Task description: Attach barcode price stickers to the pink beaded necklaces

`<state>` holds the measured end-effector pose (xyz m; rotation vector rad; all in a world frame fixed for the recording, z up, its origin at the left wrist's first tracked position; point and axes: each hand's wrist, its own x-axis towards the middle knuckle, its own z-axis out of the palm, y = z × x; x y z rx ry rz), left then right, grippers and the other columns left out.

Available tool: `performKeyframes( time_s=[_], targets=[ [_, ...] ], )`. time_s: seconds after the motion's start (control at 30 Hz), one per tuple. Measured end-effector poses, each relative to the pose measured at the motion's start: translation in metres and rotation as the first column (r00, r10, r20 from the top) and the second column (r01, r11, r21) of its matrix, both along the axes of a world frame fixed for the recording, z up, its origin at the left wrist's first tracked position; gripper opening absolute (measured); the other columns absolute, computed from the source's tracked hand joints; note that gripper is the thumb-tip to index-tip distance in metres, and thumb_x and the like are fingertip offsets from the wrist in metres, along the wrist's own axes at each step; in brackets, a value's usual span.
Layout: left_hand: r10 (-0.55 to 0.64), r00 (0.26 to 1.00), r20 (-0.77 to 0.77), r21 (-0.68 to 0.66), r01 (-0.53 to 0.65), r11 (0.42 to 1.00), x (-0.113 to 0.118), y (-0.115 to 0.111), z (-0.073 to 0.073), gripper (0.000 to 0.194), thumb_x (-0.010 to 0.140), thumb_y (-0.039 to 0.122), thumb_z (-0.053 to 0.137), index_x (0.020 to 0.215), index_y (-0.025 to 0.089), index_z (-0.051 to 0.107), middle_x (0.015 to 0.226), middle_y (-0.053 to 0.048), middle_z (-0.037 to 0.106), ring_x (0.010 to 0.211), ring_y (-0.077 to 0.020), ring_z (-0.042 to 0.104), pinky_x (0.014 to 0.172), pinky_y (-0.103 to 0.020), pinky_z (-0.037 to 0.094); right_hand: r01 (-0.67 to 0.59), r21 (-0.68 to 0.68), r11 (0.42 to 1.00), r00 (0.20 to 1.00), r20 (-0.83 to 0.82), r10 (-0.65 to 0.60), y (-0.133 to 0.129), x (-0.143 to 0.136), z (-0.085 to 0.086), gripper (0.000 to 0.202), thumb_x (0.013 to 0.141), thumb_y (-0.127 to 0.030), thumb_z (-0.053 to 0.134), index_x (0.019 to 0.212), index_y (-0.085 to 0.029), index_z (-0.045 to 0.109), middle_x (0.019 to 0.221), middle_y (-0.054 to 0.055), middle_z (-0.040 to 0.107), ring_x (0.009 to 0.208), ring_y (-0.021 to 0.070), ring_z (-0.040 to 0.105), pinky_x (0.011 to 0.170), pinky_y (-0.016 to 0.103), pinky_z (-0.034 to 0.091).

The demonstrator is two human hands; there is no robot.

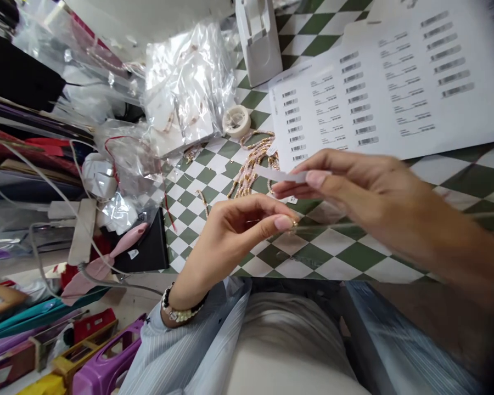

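Note:
My left hand pinches a small gold piece between thumb and forefinger, above the table. What hangs from that piece, if anything, is too small to make out. Just to the right and a little farther off, my right hand holds a narrow white paper strip between thumb and fingers. Behind both hands lies a bundle of pink and gold beaded strands, with small white tags among them. A sheet of barcode labels lies flat beyond my right hand.
The table has a green and white checked top. A roll of tape and a tape dispenser stand at the back, beside clear plastic bags. At left are a pink fan, cables and a purple stool.

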<state>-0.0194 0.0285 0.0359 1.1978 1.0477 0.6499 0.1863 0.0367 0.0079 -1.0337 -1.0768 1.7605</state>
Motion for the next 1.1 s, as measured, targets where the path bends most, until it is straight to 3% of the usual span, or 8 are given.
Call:
performKeyframes(
  time_s=[0.1, 0.2, 0.37, 0.5, 0.67, 0.8, 0.97, 1.1],
  targets=[
    [0.045, 0.998, -0.037, 0.045, -0.043, 0.998, 0.001, -0.008, 0.004, 0.004, 0.090, 0.024, 0.077, 0.087, 0.021, 0.079, 0.088, 0.002, 0.078, 0.081, -0.0073, 0.070, 0.076, -0.014, 0.056, -0.105, -0.166, 0.981, 0.985, -0.153, 0.080, -0.010, -0.013, -0.012, 0.017, 0.098, -0.039, 0.062, 0.107, -0.024, 0.066, 0.099, 0.002, 0.077, 0.095, 0.0174, 0.075, 0.087, 0.029, 0.057],
    [0.084, 0.989, -0.120, 0.090, -0.074, 0.993, -0.002, -0.016, 0.008, 0.003, 0.090, 0.022, 0.077, 0.088, 0.023, 0.079, 0.085, 0.002, 0.078, 0.072, -0.0069, 0.068, 0.063, -0.014, 0.053, -0.196, -0.319, 0.927, 0.961, -0.252, 0.116, -0.014, -0.014, -0.015, 0.018, 0.095, -0.037, 0.063, 0.106, -0.023, 0.061, 0.078, 0.002, 0.074, 0.074, 0.0174, 0.074, 0.076, 0.030, 0.059],
    [0.050, 0.947, -0.318, 0.156, 0.001, 0.988, -0.010, -0.024, 0.011, 0.007, 0.088, 0.028, 0.079, 0.086, 0.021, 0.079, 0.082, -0.001, 0.076, 0.064, -0.0080, 0.061, 0.050, -0.018, 0.043, -0.204, -0.188, 0.961, 0.979, -0.051, 0.198, -0.010, -0.005, -0.005, 0.018, 0.094, -0.037, 0.061, 0.096, -0.019, 0.066, 0.060, -0.001, 0.063, 0.039, 0.0059, 0.039, 0.042, 0.022, 0.036],
    [-0.028, 0.939, -0.343, 0.131, 0.077, 0.988, -0.016, -0.024, 0.012, 0.007, 0.089, 0.026, 0.078, 0.089, 0.019, 0.077, 0.083, -0.002, 0.074, 0.064, -0.0073, 0.059, 0.051, -0.016, 0.045, -0.296, -0.058, 0.953, 0.943, 0.141, 0.301, -0.002, 0.001, -0.001, 0.022, 0.094, -0.038, 0.060, 0.086, -0.020, 0.069, 0.055, 0.000, 0.060, 0.041, 0.0072, 0.040, 0.036, 0.021, 0.028],
    [-0.062, 0.941, -0.333, 0.160, 0.121, 0.980, -0.022, -0.025, 0.009, 0.004, 0.088, 0.019, 0.077, 0.091, 0.017, 0.075, 0.086, -0.002, 0.074, 0.066, -0.0069, 0.060, 0.054, -0.015, 0.049, -0.439, -0.029, 0.898, 0.860, 0.275, 0.429, 0.001, 0.005, -0.010, 0.037, 0.097, -0.055, 0.057, 0.090, -0.022, 0.070, 0.047, -0.002, 0.050, 0.039, 0.0090, 0.039, 0.034, 0.023, 0.022],
    [-0.020, 0.932, -0.361, 0.300, 0.136, 0.944, -0.021, -0.029, 0.005, 0.005, 0.087, 0.015, 0.078, 0.089, 0.015, 0.073, 0.081, -0.002, 0.075, 0.064, -0.0071, 0.059, 0.052, -0.018, 0.045, -0.428, -0.067, 0.901, 0.846, 0.321, 0.425, -0.002, 0.004, -0.017, 0.039, 0.098, -0.057, 0.055, 0.090, -0.022, 0.069, 0.048, -0.003, 0.045, 0.041, 0.0084, 0.035, 0.035, 0.025, 0.019],
    [0.095, 0.927, -0.363, 0.545, 0.129, 0.829, -0.020, -0.034, -0.005, 0.008, 0.089, 0.009, 0.074, 0.095, 0.014, 0.072, 0.079, -0.001, 0.074, 0.065, -0.0067, 0.057, 0.057, -0.020, 0.046, -0.370, -0.038, 0.928, 0.865, 0.350, 0.359, -0.004, -0.005, -0.013, 0.034, 0.100, -0.049, 0.055, 0.082, -0.021, 0.064, 0.050, -0.004, 0.041, 0.043, 0.0071, 0.028, 0.036, 0.026, 0.016],
    [0.140, 0.922, -0.362, 0.521, 0.076, 0.850, -0.019, -0.034, -0.018, 0.005, 0.089, 0.012, 0.074, 0.094, 0.015, 0.074, 0.076, 0.001, 0.072, 0.053, -0.0057, 0.044, 0.049, -0.021, 0.041, -0.329, -0.051, 0.943, 0.883, 0.337, 0.326, -0.006, -0.012, -0.009, 0.030, 0.098, -0.044, 0.056, 0.079, -0.021, 0.062, 0.053, -0.004, 0.037, 0.046, 0.0079, 0.026, 0.038, 0.026, 0.016]
  ],
)
